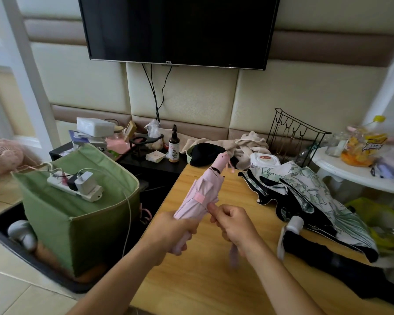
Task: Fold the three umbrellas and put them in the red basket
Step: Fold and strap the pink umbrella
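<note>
Left hand (176, 233) wrapped round lower end of pink umbrella (200, 196), held w/ tip tilted up & away over the tabletop (205, 278). Right hand (232, 223) pinches the umbrella's cloth beside the pink strap tab. Floral umbrella (309, 201) lies unfolded on tabletop at right, black umbrella (305, 244) just beside it.

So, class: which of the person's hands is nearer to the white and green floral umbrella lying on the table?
The right hand. It pinches the pink umbrella, close beside the floral umbrella. The left hand grips the pink umbrella's lower end, farther away.
</note>
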A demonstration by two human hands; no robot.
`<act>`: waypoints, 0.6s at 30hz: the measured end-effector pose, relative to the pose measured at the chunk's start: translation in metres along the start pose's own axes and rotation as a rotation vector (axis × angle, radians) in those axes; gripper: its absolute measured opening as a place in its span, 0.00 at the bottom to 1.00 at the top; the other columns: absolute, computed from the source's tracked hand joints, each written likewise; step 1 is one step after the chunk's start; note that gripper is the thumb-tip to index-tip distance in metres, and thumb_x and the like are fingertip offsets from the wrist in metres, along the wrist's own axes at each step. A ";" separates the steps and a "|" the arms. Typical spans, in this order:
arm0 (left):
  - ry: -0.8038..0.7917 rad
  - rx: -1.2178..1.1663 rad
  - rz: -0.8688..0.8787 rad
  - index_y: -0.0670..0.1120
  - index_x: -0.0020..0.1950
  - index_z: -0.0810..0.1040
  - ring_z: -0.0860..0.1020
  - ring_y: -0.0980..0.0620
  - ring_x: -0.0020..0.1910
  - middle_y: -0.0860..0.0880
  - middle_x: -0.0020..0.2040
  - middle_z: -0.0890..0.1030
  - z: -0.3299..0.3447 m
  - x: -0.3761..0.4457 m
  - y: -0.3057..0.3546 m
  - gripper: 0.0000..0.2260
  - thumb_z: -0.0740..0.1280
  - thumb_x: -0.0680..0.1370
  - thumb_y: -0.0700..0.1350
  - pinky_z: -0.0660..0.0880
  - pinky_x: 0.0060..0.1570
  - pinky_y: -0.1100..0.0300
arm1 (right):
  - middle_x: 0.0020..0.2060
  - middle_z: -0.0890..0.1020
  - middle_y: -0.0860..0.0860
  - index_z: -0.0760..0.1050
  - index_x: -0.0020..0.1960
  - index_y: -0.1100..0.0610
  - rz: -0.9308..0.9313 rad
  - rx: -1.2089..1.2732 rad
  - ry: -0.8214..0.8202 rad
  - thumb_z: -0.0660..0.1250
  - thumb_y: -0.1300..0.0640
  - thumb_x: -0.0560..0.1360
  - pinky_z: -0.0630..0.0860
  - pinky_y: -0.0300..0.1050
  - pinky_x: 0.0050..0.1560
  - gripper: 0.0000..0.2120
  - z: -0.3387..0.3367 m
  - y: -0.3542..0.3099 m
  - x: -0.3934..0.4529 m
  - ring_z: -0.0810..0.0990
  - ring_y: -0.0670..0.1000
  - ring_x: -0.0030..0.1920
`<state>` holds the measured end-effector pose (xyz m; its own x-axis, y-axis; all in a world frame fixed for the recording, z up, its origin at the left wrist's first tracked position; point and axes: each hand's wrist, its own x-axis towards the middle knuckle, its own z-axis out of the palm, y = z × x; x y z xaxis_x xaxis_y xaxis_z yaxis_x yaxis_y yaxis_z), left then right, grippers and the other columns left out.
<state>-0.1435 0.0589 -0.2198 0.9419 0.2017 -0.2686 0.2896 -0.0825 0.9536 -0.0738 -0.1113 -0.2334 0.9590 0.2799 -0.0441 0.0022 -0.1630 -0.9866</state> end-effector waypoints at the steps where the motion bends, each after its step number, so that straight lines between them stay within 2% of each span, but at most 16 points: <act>1: -0.039 -0.028 -0.014 0.40 0.45 0.77 0.70 0.47 0.27 0.44 0.33 0.75 -0.001 -0.003 0.003 0.06 0.72 0.70 0.38 0.64 0.29 0.59 | 0.24 0.67 0.47 0.76 0.36 0.58 -0.018 0.034 -0.003 0.72 0.42 0.75 0.54 0.39 0.24 0.20 0.000 -0.001 0.000 0.58 0.47 0.23; 5: -0.320 -0.121 -0.041 0.41 0.49 0.74 0.70 0.49 0.26 0.45 0.35 0.74 -0.006 -0.012 0.010 0.12 0.69 0.68 0.42 0.66 0.28 0.61 | 0.28 0.66 0.49 0.74 0.42 0.60 -0.125 0.177 -0.061 0.73 0.43 0.73 0.55 0.40 0.24 0.20 -0.003 -0.005 -0.004 0.58 0.47 0.26; 8: -0.577 -0.193 -0.115 0.45 0.44 0.71 0.67 0.53 0.26 0.49 0.34 0.71 -0.009 -0.017 0.012 0.06 0.66 0.70 0.43 0.63 0.27 0.61 | 0.30 0.64 0.48 0.73 0.52 0.65 -0.161 0.240 -0.132 0.73 0.45 0.75 0.56 0.39 0.23 0.23 -0.008 -0.005 -0.007 0.58 0.46 0.27; 9: -0.651 -0.217 -0.139 0.46 0.42 0.71 0.67 0.54 0.25 0.50 0.33 0.69 -0.010 -0.016 0.011 0.04 0.65 0.70 0.43 0.63 0.27 0.61 | 0.31 0.64 0.48 0.75 0.53 0.64 -0.169 0.248 -0.166 0.73 0.43 0.75 0.57 0.39 0.23 0.24 -0.009 -0.006 -0.009 0.57 0.46 0.28; 12: -0.880 -0.303 -0.211 0.48 0.40 0.73 0.67 0.56 0.24 0.53 0.31 0.69 -0.012 -0.011 0.005 0.01 0.63 0.71 0.44 0.64 0.26 0.63 | 0.29 0.61 0.48 0.78 0.44 0.52 -0.160 0.272 -0.304 0.76 0.35 0.69 0.56 0.37 0.23 0.21 -0.013 -0.009 -0.015 0.55 0.45 0.27; 15: -1.108 -0.440 -0.274 0.47 0.46 0.72 0.69 0.58 0.25 0.55 0.31 0.70 -0.010 -0.002 -0.005 0.04 0.64 0.73 0.45 0.68 0.25 0.65 | 0.25 0.59 0.47 0.74 0.35 0.51 -0.126 0.292 -0.333 0.77 0.34 0.66 0.53 0.38 0.23 0.22 -0.014 -0.012 -0.021 0.54 0.45 0.24; 18: -1.123 -0.487 -0.289 0.47 0.48 0.73 0.70 0.58 0.26 0.55 0.32 0.72 -0.005 0.001 -0.009 0.06 0.63 0.74 0.46 0.70 0.26 0.65 | 0.24 0.59 0.48 0.73 0.31 0.49 -0.108 0.254 -0.232 0.75 0.37 0.71 0.51 0.41 0.24 0.20 -0.012 -0.016 -0.024 0.54 0.46 0.24</act>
<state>-0.1457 0.0650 -0.2285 0.5492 -0.8076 -0.2147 0.6416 0.2429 0.7276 -0.0939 -0.1267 -0.2151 0.8673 0.4946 0.0565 0.0015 0.1109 -0.9938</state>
